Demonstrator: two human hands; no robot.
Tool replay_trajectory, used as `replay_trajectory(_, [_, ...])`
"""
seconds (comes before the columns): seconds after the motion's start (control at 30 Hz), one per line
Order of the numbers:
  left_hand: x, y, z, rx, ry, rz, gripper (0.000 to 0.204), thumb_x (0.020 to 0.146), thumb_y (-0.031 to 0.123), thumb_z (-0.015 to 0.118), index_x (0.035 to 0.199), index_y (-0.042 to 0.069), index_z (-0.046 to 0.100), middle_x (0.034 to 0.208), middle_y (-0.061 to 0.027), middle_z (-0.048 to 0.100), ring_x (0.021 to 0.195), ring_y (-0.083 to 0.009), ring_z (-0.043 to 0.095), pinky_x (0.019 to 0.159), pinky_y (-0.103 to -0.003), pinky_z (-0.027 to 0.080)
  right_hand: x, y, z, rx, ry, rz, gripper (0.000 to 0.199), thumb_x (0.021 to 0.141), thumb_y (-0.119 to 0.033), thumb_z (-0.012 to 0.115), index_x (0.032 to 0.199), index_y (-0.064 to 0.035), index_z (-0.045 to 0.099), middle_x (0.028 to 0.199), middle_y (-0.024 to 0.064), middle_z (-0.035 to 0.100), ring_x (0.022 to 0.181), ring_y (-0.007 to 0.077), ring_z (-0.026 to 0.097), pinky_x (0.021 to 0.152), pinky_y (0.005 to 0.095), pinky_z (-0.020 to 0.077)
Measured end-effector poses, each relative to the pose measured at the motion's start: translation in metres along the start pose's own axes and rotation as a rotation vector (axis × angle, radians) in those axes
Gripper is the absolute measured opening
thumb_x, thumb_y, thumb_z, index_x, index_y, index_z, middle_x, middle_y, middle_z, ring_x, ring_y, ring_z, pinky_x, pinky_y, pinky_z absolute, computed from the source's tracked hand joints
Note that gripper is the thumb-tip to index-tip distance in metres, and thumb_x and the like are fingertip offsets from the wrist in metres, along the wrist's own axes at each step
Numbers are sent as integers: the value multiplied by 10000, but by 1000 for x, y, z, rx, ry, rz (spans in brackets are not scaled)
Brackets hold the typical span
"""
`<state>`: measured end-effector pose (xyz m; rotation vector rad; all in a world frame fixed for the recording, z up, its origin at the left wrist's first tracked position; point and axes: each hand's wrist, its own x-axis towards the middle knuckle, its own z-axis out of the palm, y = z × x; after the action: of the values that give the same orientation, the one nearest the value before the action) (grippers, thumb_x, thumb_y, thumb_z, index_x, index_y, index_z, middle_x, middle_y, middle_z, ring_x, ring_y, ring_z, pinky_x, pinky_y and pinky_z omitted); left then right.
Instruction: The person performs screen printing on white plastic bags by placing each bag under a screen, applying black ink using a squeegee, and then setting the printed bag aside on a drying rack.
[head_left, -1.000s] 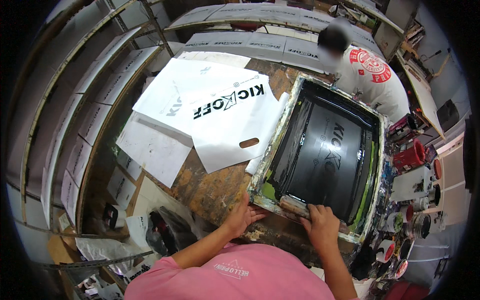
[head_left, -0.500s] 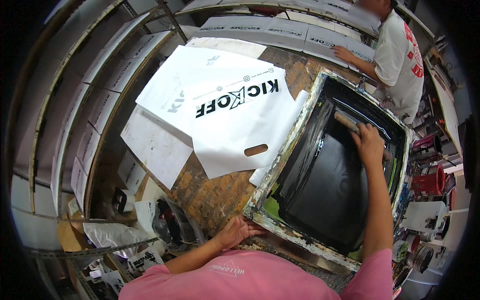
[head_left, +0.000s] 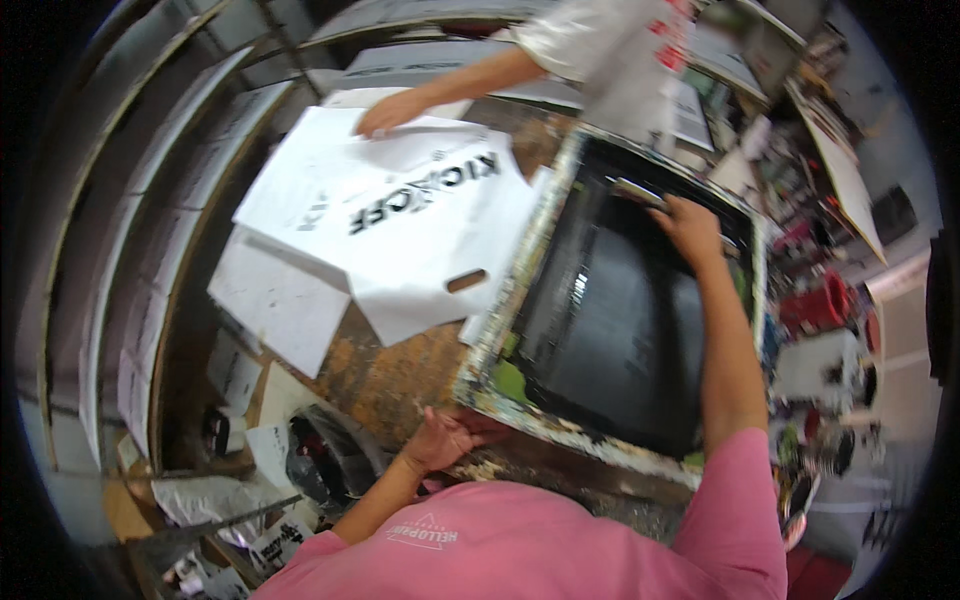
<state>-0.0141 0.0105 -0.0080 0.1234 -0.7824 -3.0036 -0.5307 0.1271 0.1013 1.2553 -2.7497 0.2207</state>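
Observation:
My right hand (head_left: 692, 232) is closed around a wooden-handled squeegee (head_left: 636, 190) at the far end of a screen-printing frame (head_left: 470, 385). Black ink covers the frame's mesh (head_left: 620, 330), with green patches at its corners. By the near left corner, my left hand (head_left: 447, 440) lies palm up, its fingers stretched toward the underside of the frame. Left of the frame, a white bag (head_left: 430, 270) with black printing and an oval handle hole lies on other white sheets. A co-worker's hand (head_left: 392, 112) is on the far edge of these sheets.
Racks of printed white bags (head_left: 185, 200) stand along the left. The co-worker (head_left: 620, 70) stands beyond the worn wooden table (head_left: 385, 350). A red bucket (head_left: 815, 300) and several other containers sit to the right. Plastic-wrapped items (head_left: 335, 455) lie at lower left.
My view has shifted and blurred. The co-worker has leaned in from the right and reached an arm across to the white sheets. My right hand still holds the squeegee at the frame's far end.

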Motion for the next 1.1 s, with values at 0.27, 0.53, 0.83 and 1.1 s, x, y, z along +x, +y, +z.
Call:
replay_trajectory(0.27, [4, -2, 1, 3, -46, 72, 880, 903, 793, 386, 1400, 92, 576, 1427, -211, 568, 1376, -395, 481, 1194, -628, 270, -186, -97, -38, 78, 9, -95, 377, 916, -428, 677, 960, -74, 559, 851, 131, 673, 808, 344, 691, 689, 484, 535])
replay_trajectory(0.53, [9, 15, 28, -21, -150, 102, 905, 878, 855, 333, 1360, 149, 629, 1386, -176, 617, 1292, -354, 571, 1162, -630, 309, -285, -169, -128, 46, 95, -104, 347, 891, -366, 684, 1053, -77, 582, 920, 125, 615, 936, 328, 624, 921, 513, 488])
replay_trajectory(0.83, [94, 77, 156, 1023, -62, 456, 1070, 824, 823, 547, 1600, 133, 291, 1621, -236, 291, 1470, -447, 307, 1178, -625, 230, -191, -153, -233, -154, 627, -95, 350, 868, -395, 627, 940, -56, 671, 838, 126, 660, 831, 307, 647, 818, 480, 413])
replay_trajectory(1.1, [87, 5, 71, 2524, 397, 126, 1101, 804, 880, 453, 1599, 131, 309, 1647, -295, 153, 1534, -493, 46, 1111, -756, -118, -151, -161, -320, 107, 330, 111, 420, 897, -340, 493, 653, -31, 641, 539, 82, 564, 511, 212, 522, 749, 419, 496])
